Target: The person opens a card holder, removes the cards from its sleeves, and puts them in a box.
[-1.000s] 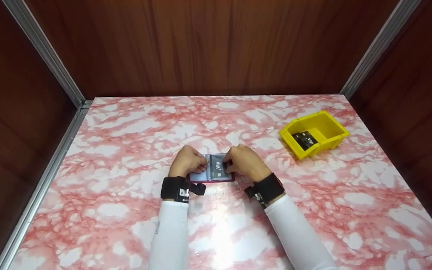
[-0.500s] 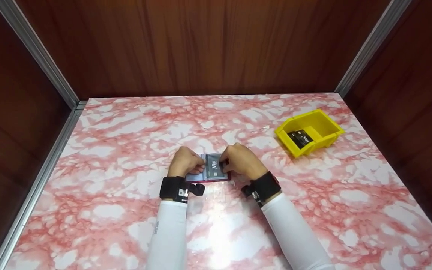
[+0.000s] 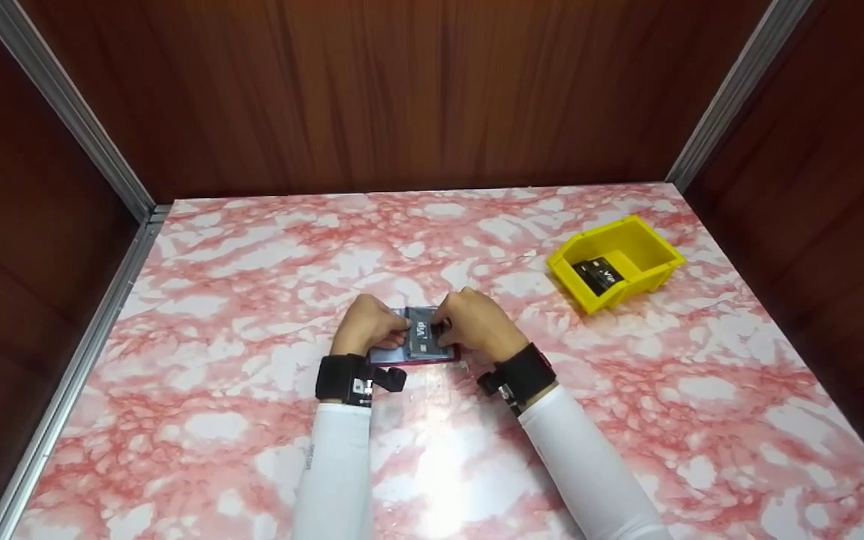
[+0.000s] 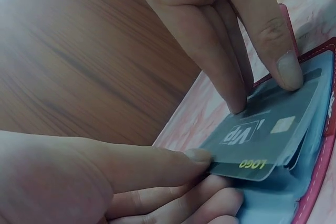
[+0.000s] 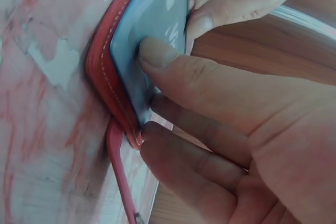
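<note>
A black card marked "Vip" (image 3: 422,330) lies mostly inside a clear sleeve (image 5: 170,11) of a small red card holder (image 4: 314,184), which is spread open on the table. In the left wrist view the card's "LOGO" end sticks out past the sleeve's mouth. My left hand (image 3: 367,326) pinches that end, thumb on top and fingers beneath. From the other side my right hand (image 3: 481,322) grips the sleeve with the card inside, thumb pressed on its face and fingers at the far edge. A pink strap (image 5: 122,174) hangs from the holder.
To the right at the back stands a yellow bin (image 3: 651,247) with several black cards (image 3: 598,276) in it. Dark wood panels (image 3: 372,97) enclose the red-and-white marbled table (image 3: 274,240) at the back and sides.
The head view has shifted slightly. My left thumb has come a little rightward onto the card's edge, while the right hand keeps its place on the sleeve.
</note>
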`<state>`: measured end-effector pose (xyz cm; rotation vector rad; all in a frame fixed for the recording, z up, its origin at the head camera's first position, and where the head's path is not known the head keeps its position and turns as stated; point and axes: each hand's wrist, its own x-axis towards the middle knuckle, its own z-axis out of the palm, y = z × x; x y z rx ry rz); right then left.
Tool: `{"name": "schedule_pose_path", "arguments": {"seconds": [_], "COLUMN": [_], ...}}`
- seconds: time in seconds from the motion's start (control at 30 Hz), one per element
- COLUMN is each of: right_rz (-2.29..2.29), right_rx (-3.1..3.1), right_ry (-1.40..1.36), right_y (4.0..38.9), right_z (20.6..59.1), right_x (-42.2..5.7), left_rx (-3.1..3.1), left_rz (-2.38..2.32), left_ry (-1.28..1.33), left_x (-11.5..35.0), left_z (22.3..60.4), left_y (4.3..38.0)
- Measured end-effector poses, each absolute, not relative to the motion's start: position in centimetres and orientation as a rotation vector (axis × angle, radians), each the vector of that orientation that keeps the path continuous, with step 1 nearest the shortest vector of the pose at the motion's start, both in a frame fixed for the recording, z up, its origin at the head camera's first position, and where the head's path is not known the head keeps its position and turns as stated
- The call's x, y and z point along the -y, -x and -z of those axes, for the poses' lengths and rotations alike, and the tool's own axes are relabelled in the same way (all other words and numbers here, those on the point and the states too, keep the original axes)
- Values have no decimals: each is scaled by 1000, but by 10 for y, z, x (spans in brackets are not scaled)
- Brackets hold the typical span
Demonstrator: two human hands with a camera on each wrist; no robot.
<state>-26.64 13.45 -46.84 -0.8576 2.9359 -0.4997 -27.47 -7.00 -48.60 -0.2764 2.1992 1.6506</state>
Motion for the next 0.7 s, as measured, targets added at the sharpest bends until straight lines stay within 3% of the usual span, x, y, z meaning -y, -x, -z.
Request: {"name": "schedule_pose_path", "arguments": {"seconds": [0.7], "right_rz": [472], "right_rx": [-2926], "right_ry": [851], "right_y": [268], "right_z": [468], "right_x": [-133], "left_rx": [-2126], "left_rz": [-1720], "left_ry": [291], "left_x": [76], "left_z": [482], "left_y": [273]}}
